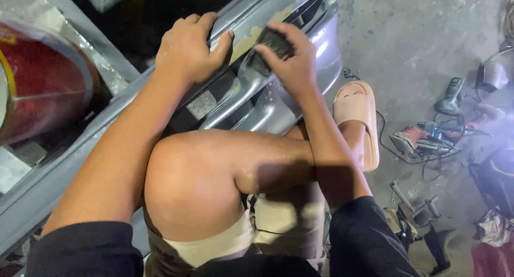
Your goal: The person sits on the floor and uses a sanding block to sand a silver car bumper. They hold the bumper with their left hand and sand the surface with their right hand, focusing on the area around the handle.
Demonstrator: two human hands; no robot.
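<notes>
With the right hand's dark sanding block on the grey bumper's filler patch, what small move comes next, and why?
Probably a short stroke of the sanding block along the tan filler patch: the right hand presses it there, the left hand braces the bumper.

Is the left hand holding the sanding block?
No: the left hand rests bare on the grey bumper; the right hand presses the dark sanding block.

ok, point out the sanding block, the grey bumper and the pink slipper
sanding block (272,47), head view, on its dark top face between the right hand's fingers.
grey bumper (321,57), head view, on the bare curved face right of the block.
pink slipper (357,103), head view, on the upper strap.
</notes>
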